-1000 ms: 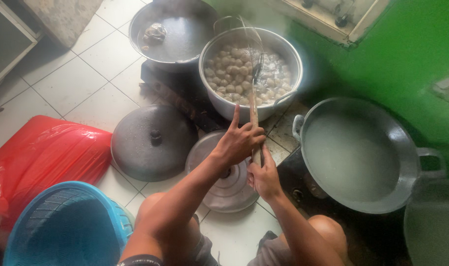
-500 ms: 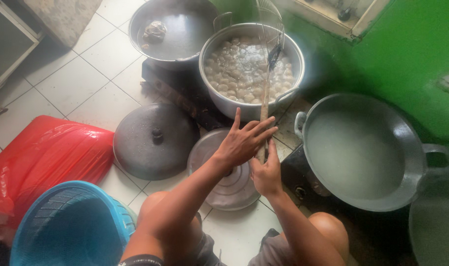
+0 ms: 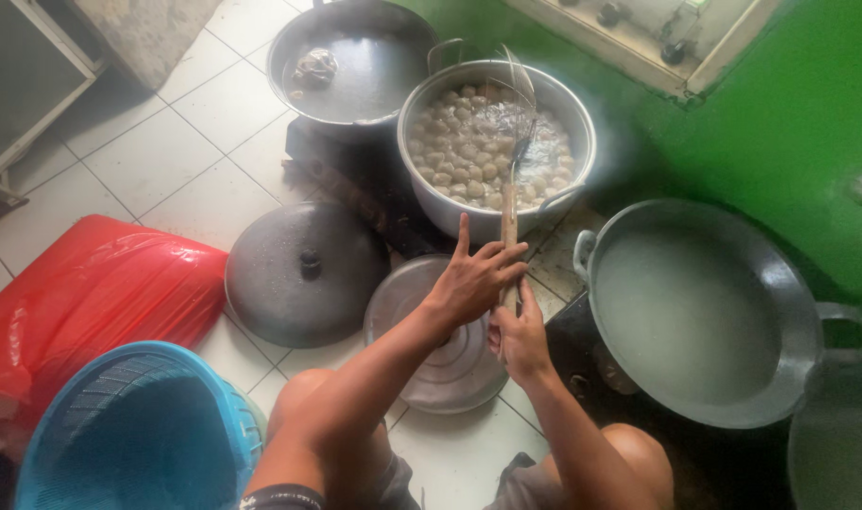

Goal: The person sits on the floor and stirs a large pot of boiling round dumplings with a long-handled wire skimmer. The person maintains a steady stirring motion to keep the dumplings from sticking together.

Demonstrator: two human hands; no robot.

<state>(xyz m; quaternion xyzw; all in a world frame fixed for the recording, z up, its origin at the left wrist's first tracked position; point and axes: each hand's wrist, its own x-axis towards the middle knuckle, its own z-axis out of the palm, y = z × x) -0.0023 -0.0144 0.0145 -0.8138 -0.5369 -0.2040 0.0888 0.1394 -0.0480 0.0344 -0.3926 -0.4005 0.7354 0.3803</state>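
Both hands, left hand (image 3: 469,281) and right hand (image 3: 518,332), gripping long wooden-handled wire skimmer (image 3: 512,189), dipping into large metal pot of pale meatballs (image 3: 492,142); none scooped out yet.

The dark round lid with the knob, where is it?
In the head view, the dark round lid lies flat on the tiled floor, left of the hands, between the red plastic bag and the shiny metal lid.
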